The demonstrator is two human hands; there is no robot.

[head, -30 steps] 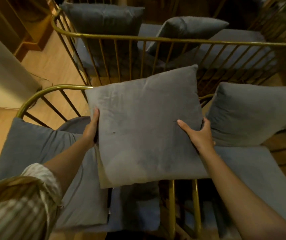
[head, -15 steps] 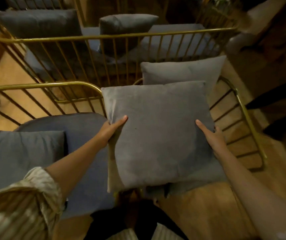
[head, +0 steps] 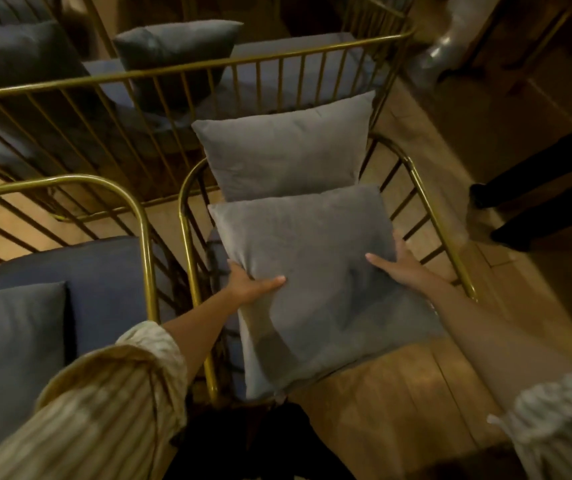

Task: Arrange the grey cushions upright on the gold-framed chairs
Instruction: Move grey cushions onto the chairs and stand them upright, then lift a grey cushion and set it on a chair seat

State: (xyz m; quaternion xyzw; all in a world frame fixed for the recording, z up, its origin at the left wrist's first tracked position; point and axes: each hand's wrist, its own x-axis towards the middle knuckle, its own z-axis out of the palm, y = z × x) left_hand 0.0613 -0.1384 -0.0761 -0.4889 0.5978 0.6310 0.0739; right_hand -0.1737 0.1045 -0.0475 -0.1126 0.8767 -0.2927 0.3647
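Observation:
I hold a square grey cushion over the seat of the right gold-framed chair. My left hand grips its left edge, thumb across the front. My right hand grips its right edge. The cushion leans back, tilted, its top edge against a second grey cushion that stands upright at the chair's back. The chair seat is mostly hidden under the held cushion.
The left gold-framed chair has a blue-grey seat and a cushion at the lower left. Behind, a long gold-railed bench carries two dark cushions. Wooden floor lies to the right, where dark legs of a person stand.
The view has swung right. The held cushion has moved right and down, from above the gap between the chairs onto the right chair in front of the upright cushion.

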